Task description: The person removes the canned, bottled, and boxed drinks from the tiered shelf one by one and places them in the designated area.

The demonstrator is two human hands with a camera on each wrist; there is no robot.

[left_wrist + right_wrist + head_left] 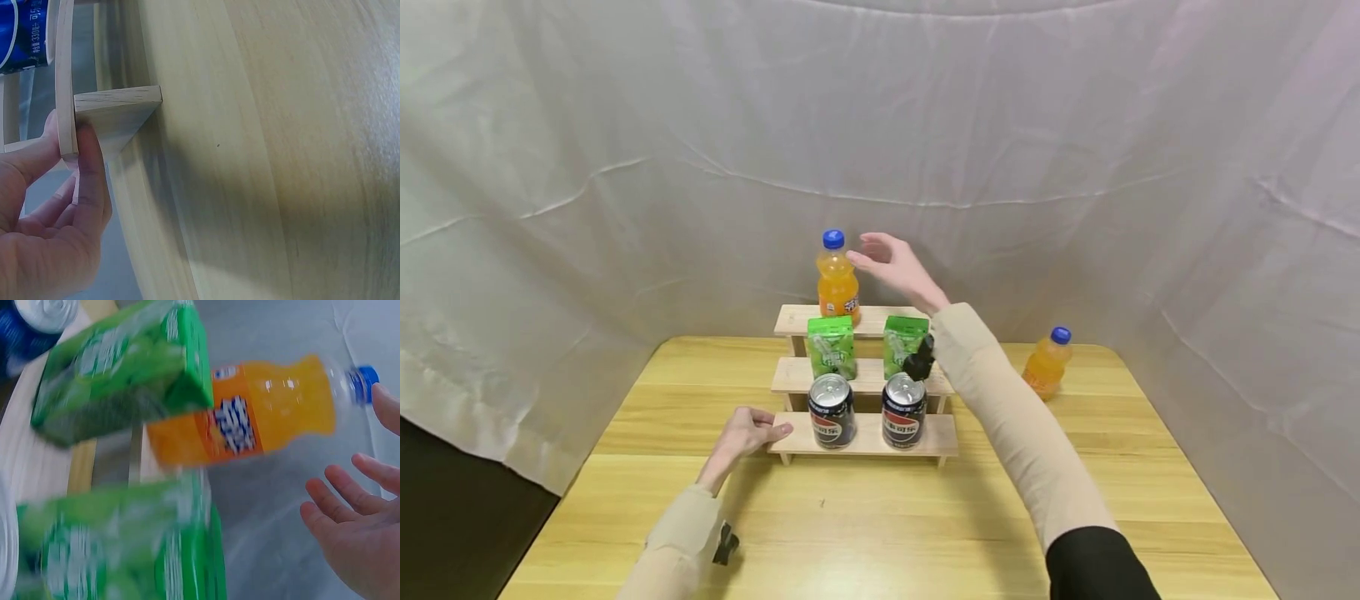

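1. Currently, the orange bottle (838, 283) stands upright, blue cap up, on the left part of the top board (876, 321) of a three-step wooden rack.
2. Right hand (897, 265): raised at the right side of the bottle's neck. Thumb and fingers are spread apart and clasp nothing; whether the thumb touches the cap cannot be told.
3. Left hand (747, 432): at the left end of the bottom board (867, 432). Thumb and fingers pinch the board between them, one on each face.
4. Middle board (868, 379): carries a left green carton (831, 350) and a right green carton (901, 340), both upright, with a gap between. The left one stands in front of the bottle.
5. Bottom board: carries a left can (831, 412) and a right can (902, 412), both dark, upright and apart.
6. Second bottle (1047, 364), also orange with a blue cap: on the wooden table (820, 525), right of the rack and well apart from it.
7. Beige right sleeve (1022, 425): passes in front of the rack's right side.
8. Grey curtain (880, 108): hangs behind the table.
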